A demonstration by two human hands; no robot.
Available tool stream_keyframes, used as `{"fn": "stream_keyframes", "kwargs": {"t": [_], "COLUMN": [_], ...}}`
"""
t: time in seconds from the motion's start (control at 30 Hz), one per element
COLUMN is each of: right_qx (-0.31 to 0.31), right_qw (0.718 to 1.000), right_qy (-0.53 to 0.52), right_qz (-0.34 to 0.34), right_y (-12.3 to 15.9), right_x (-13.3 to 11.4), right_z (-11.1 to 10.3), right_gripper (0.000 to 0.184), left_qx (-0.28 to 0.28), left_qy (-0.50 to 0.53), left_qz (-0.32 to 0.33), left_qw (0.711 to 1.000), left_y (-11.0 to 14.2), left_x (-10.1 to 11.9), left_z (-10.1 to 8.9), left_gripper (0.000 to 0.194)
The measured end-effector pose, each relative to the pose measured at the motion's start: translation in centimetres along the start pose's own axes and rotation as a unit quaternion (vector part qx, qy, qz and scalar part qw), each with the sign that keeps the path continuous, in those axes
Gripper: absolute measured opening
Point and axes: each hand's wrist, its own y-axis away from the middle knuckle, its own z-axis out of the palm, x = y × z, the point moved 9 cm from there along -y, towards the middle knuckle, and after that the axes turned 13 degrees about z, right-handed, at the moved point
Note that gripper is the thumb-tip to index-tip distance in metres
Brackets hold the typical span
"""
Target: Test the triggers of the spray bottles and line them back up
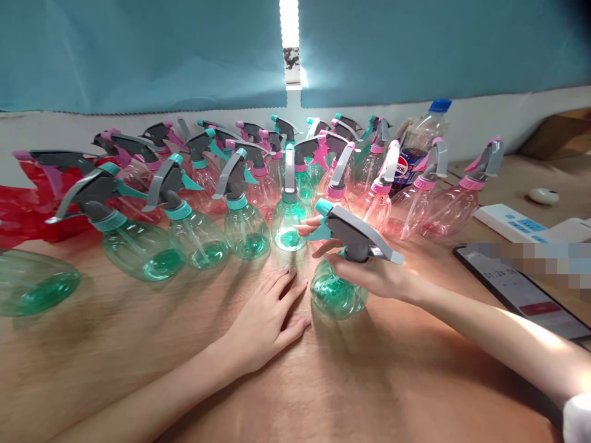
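My right hand (369,274) is wrapped round the neck of a green spray bottle (339,295) with a grey and teal trigger head. The bottle stands upright on the wooden table (231,394), and its trigger points to the left. Flat on the table to its left lies my left hand (272,314), fingers spread and nothing in them. Just beyond the hands stand more green spray bottles, the nearest being one green bottle (290,227) in the middle and another (248,231) to its left.
Several pink spray bottles (455,206) fill the back rows. A cola bottle (418,147) with a blue cap stands behind them. Red plastic (18,212) lies at the left. To the right are a phone (521,292), a white power strip (512,224) and a white mouse-like object (543,196).
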Motion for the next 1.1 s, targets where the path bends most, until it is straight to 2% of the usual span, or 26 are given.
{"fn": "stream_keyframes", "kwargs": {"t": [0.13,0.37,0.5,0.73,0.9,1.1], "right_qx": [-0.002,-0.005,-0.001,0.009,0.015,0.025], "right_qw": [1.000,1.000,1.000,1.000,1.000,0.999], "right_qy": [0.004,0.015,-0.003,0.016,-0.004,-0.006], "right_qz": [-0.005,-0.004,0.009,0.007,0.015,0.038], "right_y": [0.0,-0.1,-0.1,-0.2,-0.2,-0.2], "right_x": [0.0,-0.5,-0.6,-0.8,0.2,0.5], "right_z": [0.1,0.1,0.0,0.0,-0.3,-0.4], "right_gripper": [0.044,0.059,0.052,0.051,0.040,0.036], "left_qx": [-0.009,-0.005,-0.005,0.008,0.003,0.002], "left_qy": [-0.003,0.006,0.004,0.013,0.008,0.010], "left_qz": [-0.003,-0.004,-0.004,-0.002,-0.003,-0.005], "left_qw": [1.000,1.000,1.000,1.000,1.000,1.000], "left_y": [0.1,0.2,0.2,0.2,0.2,0.2], "left_x": [-0.1,-0.1,-0.1,-0.1,-0.1,0.0], "left_z": [0.2,0.2,0.2,0.0,0.1,-0.1], "left_gripper": [0.053,0.052,0.052,0.051,0.052,0.052]}}
